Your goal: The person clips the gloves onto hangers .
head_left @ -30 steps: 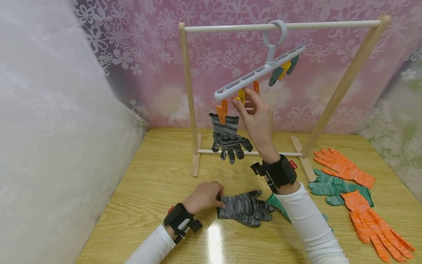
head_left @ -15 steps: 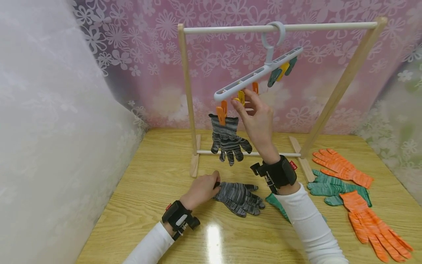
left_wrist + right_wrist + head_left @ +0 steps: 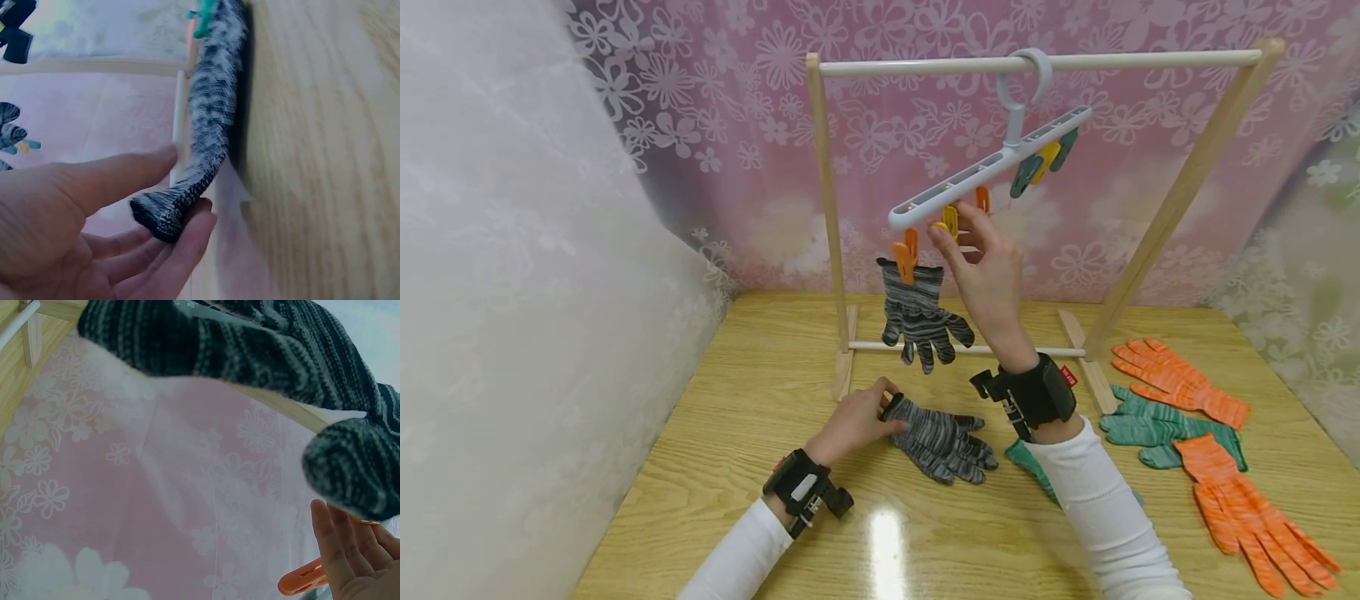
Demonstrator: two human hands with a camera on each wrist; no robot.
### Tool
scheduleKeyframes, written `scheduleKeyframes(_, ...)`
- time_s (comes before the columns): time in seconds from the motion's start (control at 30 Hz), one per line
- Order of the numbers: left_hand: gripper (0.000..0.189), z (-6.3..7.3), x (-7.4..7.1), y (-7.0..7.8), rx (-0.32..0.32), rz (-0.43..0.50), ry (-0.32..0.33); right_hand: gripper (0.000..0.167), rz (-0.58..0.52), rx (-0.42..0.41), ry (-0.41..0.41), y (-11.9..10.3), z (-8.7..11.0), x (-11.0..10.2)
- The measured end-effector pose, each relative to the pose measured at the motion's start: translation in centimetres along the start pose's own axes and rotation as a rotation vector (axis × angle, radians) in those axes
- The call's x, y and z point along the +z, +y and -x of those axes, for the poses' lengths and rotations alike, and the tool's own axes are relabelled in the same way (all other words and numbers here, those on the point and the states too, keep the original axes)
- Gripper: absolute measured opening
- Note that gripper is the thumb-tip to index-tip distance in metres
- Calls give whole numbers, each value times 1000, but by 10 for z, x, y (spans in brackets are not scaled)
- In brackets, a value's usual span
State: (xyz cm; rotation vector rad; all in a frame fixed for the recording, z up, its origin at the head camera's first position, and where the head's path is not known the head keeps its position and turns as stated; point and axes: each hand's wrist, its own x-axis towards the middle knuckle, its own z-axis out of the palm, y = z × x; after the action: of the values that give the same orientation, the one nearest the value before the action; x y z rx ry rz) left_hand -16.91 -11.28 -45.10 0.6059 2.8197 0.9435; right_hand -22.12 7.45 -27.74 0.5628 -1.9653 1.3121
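Note:
My left hand [image 3: 856,425] holds a black-and-grey striped knit glove [image 3: 943,442] by its cuff, the cuff end raised a little and the fingers lying towards the right on the table. In the left wrist view, the thumb and fingers stand on either side of the glove's dark cuff [image 3: 165,219]. Up at the grey hanger [image 3: 955,190], my right hand [image 3: 988,275] pinches a yellow clip [image 3: 951,220]. Left of it, an orange clip [image 3: 905,258] grips a matching striped glove [image 3: 917,312], which hangs fingers down. That hanging glove covers much of the right wrist view.
The hanger hooks over the white rail [image 3: 925,66] of a wooden-framed rack [image 3: 831,208]. Another orange clip [image 3: 982,198] and several green and yellow clips hang along it. Orange gloves [image 3: 1258,508] and green gloves [image 3: 1180,429] lie at the right, one green glove [image 3: 1030,465] partly under my right forearm.
My left hand has lifted the striped glove's cuff and drawn the glove a little away from me and to the left. The right hand has stayed at the yellow clip.

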Motion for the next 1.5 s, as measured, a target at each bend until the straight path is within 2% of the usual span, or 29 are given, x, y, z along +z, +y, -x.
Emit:
scheduleKeyframes(0.1,58,-1,-4,-1,-32,56,-52,42,-6,-2,-2,0,0,0)
scheduleKeyframes(0.2,56,-2,-6,-3,-41,74,-57,41,-9,-10,-2,1,-1,0)
scheduleKeyframes(0.33,44,-6,-8,-9,-38,89,8,38,-16,-24,1,2,-2,-1)
scheduleKeyframes(0.57,32,-16,-6,-19,-38,203,152,37,-34,-32,-5,2,-1,-2)
scheduleKeyframes(0.87,32,-29,-11,-13,-75,327,270,37,-43,-33,-9,1,-1,-3)
scheduleKeyframes(1.13,32,-40,-16,-10,-110,393,280,36,-50,-29,-11,0,0,-3)
scheduleKeyframes(1.3,34,-48,-27,-9,-94,429,299,36,-53,-36,-12,-1,0,-4)
scheduleKeyframes(1.5,27,-55,-38,-9,-72,567,254,36,-60,-31,-17,-3,0,-5)
